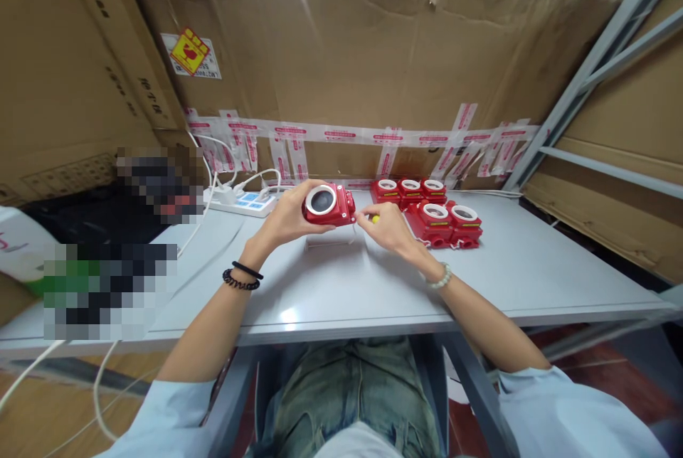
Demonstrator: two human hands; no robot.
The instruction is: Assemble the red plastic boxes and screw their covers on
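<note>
Your left hand (285, 220) wraps closed around the red housing (329, 204), lifted just above the grey table (533, 266); your right hand (387, 227) pinches a small yellow-tipped tool (375, 218) at its side. The housing looks like rigid, light, smooth plastic: grip its flat flanks, clear of the white-ringed opening.

Red housings with white rings: six, one (329, 204) held at frame centre, five (435, 210) grouped right of centre
Power strips: one (242, 203), left of centre
Hands: two, left hand (288, 216), right hand (387, 227)
Bracelets: three
</note>
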